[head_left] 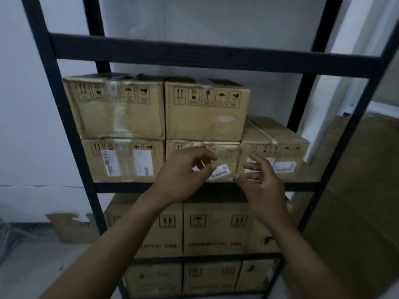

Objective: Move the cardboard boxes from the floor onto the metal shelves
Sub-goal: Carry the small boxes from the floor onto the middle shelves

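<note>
Left hand: the left hand (183, 175) is up in front of the shelf, fingers loosely curled and apart, holding nothing.
Right hand: the right hand (261, 180) is just beside it, fingers relaxed and spread, nothing in it either.
Task boxes: five cardboard boxes are already on the metal shelf (121, 187), right behind the fingertips. The middle box (226, 152) sits behind both hands and the right-end box (278, 143) just past the right hand. Two upper boxes (205, 117) are stacked above the hands.
Below the wrists: more boxes fill the lower shelves (216, 229).
Why like this: the boxes are packed edge to edge, faces flush to the front beam, arrows up. My read is that this keeps the stack steady and uses the full width.
Open slot: there is a gap on top of the right-end box, up and right of the right hand. It looks like the next spot.
Writing: there are rows of handling icons (arrows, umbrella, glass). The white barcode stickers (222, 171) are too blurred to read. "QUANTITY 100" is just legible under the wrists.
Floor: I can't see any floor box from here.
</note>
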